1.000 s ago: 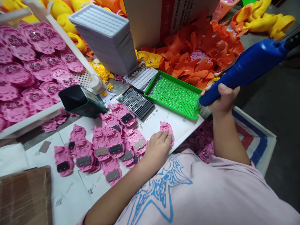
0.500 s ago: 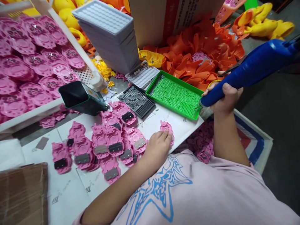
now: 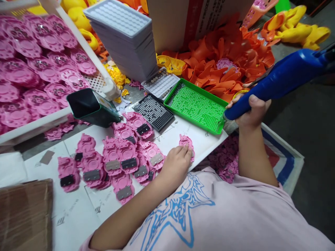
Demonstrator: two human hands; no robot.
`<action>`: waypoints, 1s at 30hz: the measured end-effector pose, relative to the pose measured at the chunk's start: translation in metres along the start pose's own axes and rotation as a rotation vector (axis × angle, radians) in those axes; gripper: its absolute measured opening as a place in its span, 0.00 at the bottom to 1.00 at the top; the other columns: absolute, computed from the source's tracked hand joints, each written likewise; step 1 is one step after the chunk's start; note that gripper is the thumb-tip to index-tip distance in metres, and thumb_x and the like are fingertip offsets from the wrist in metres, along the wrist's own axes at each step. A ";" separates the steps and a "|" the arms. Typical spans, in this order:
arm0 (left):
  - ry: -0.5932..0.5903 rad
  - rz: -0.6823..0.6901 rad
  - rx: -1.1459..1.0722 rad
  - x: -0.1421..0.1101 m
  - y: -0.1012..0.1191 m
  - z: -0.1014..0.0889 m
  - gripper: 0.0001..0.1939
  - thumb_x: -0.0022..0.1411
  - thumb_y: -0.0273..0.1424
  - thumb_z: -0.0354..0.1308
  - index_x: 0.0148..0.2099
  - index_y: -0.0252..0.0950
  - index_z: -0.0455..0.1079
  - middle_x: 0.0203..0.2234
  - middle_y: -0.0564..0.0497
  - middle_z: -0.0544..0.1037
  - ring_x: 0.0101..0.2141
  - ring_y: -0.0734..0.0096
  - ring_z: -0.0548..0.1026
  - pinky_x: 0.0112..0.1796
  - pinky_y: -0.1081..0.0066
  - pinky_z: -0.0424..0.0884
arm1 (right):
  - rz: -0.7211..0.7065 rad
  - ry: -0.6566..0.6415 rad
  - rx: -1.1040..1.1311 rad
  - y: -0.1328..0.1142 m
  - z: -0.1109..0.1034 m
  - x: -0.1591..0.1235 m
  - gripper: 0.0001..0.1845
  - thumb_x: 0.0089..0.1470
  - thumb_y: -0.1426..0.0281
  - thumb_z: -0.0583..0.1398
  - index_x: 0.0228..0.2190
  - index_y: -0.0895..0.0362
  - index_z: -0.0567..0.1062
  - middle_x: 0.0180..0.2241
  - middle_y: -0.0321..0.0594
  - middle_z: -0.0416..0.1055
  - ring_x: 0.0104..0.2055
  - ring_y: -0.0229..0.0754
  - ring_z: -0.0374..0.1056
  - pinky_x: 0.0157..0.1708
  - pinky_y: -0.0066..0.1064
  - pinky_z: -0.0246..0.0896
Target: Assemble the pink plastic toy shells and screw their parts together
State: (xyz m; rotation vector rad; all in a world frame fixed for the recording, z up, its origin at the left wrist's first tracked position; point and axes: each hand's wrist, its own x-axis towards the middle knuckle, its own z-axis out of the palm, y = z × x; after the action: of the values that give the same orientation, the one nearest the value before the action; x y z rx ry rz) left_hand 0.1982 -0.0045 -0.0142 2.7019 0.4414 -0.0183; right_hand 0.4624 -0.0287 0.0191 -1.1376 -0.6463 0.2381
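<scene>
My right hand (image 3: pixel 252 113) is wrapped around a blue electric screwdriver (image 3: pixel 285 78). The tool slants down to the left, its tip at the right end of a green perforated screw tray (image 3: pixel 193 120). Fingers of my left hand (image 3: pixel 176 162) press on a pink plastic casing (image 3: pixel 185 140) that lies on the white board, partly covered by them. Left of that hand, several pink casings with black or grey battery covers (image 3: pixel 127 155) lie in loose piles. A black perforated tray (image 3: pixel 159 122) of small screws adjoins the green one.
A white crate (image 3: pixel 103 75) of pink casings stands at left, beside a dark green tapered container (image 3: pixel 90 109). Behind are stacked white trays (image 3: pixel 123 45), orange plastic parts (image 3: pixel 206 59) and a carton (image 3: pixel 167 24). A brown box (image 3: pixel 26 216) sits lower left.
The view has shifted very slightly. Both hands, the screwdriver and the pink casing stay practically where they were.
</scene>
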 end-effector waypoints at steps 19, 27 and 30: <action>-0.007 0.005 0.013 0.000 -0.001 0.001 0.18 0.63 0.30 0.53 0.53 0.27 0.68 0.49 0.39 0.74 0.47 0.53 0.70 0.46 0.57 0.69 | -0.025 0.019 0.021 -0.005 -0.001 0.002 0.06 0.39 0.66 0.55 0.23 0.55 0.66 0.17 0.33 0.68 0.18 0.38 0.67 0.19 0.31 0.67; -0.020 0.003 0.023 0.000 0.000 0.001 0.19 0.63 0.30 0.52 0.54 0.27 0.68 0.50 0.39 0.74 0.47 0.53 0.70 0.46 0.57 0.69 | -0.016 0.022 0.002 -0.004 0.001 0.001 0.09 0.38 0.64 0.55 0.26 0.55 0.68 0.17 0.32 0.68 0.17 0.38 0.66 0.18 0.31 0.66; -0.038 -0.005 0.025 0.000 0.001 0.000 0.19 0.64 0.31 0.51 0.54 0.27 0.68 0.50 0.39 0.74 0.48 0.53 0.70 0.47 0.57 0.69 | 0.005 0.031 -0.002 -0.001 0.001 0.001 0.10 0.38 0.64 0.55 0.26 0.56 0.67 0.16 0.33 0.68 0.15 0.38 0.65 0.17 0.31 0.64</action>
State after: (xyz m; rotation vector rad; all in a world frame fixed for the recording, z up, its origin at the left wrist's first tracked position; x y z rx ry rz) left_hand 0.1984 -0.0050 -0.0136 2.7200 0.4394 -0.0766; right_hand 0.4625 -0.0276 0.0213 -1.1424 -0.6162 0.2234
